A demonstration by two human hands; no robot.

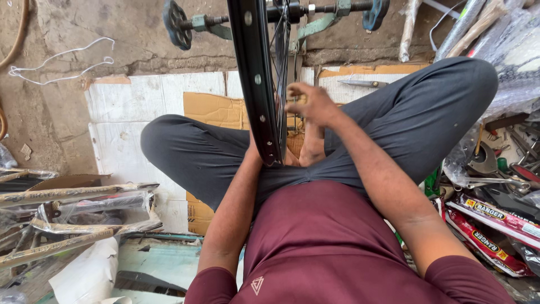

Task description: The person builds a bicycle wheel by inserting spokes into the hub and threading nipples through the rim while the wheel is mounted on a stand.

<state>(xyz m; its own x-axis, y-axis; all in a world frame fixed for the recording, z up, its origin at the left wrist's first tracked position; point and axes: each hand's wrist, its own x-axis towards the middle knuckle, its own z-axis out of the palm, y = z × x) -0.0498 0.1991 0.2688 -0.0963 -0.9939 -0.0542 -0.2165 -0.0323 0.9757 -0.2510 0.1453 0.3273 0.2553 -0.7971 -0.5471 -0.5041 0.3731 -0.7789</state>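
Note:
A black bicycle wheel rim (254,79) stands upright between my crossed legs, its axle held in a green stand (315,25) at the top. My right hand (312,104) is just right of the rim, fingers apart, fingertips against the thin spokes (283,67). My left forearm (236,197) runs up to the rim's lower edge. The left hand itself is hidden behind the rim, so its grip does not show. I sit in dark grey trousers (416,118) and a maroon shirt.
Cardboard (211,107) and white boards (146,98) cover the ground under my legs. Plastic-wrapped bicycle frame parts (73,214) lie at the left. Tools (495,163) and red packets (489,236) crowd the right. A white bent wire (62,59) lies on the concrete.

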